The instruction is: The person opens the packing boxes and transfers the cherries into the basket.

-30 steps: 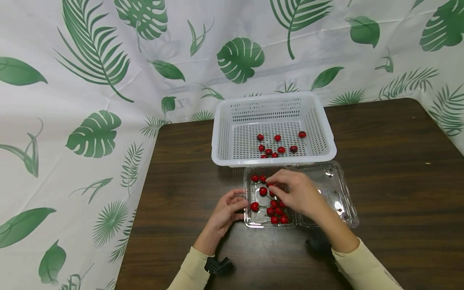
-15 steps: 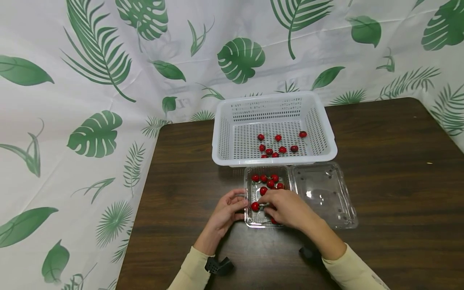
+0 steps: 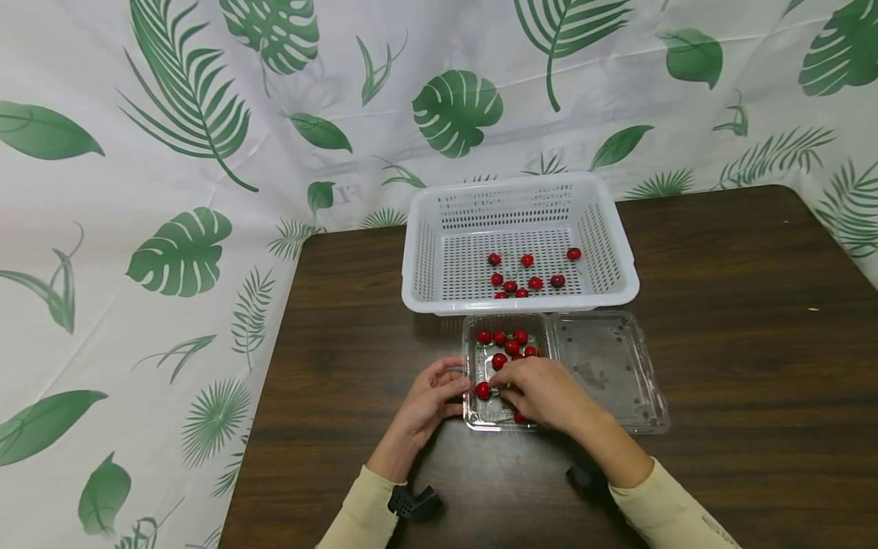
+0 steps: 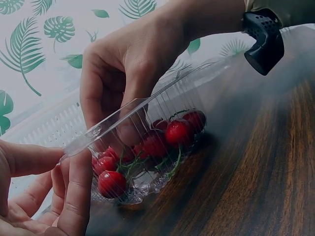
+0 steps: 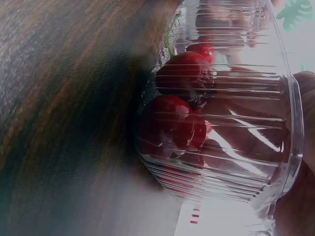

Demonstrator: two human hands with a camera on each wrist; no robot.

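Reaching my right hand (image 3: 542, 393) into the clear plastic clamshell punnet (image 3: 475, 358), fingers curled down among the small red cherries with green stems (image 3: 508, 343). Can't tell whether that grip has closed on one; the fruit under it is hidden. Left hand (image 3: 432, 396) pinches the punnet's near-left rim, bracing it on the dark wooden surface (image 3: 741, 305). Hinged lid (image 3: 610, 374) lies open flat to the right. White perforated plastic basket (image 3: 425, 297) sits just behind, touching or nearly so, several cherries already inside. Judging this mid-transfer, picking stage. Next move likely needs a light pinch, a clean lift over the basket wall, and the left hand bracing.
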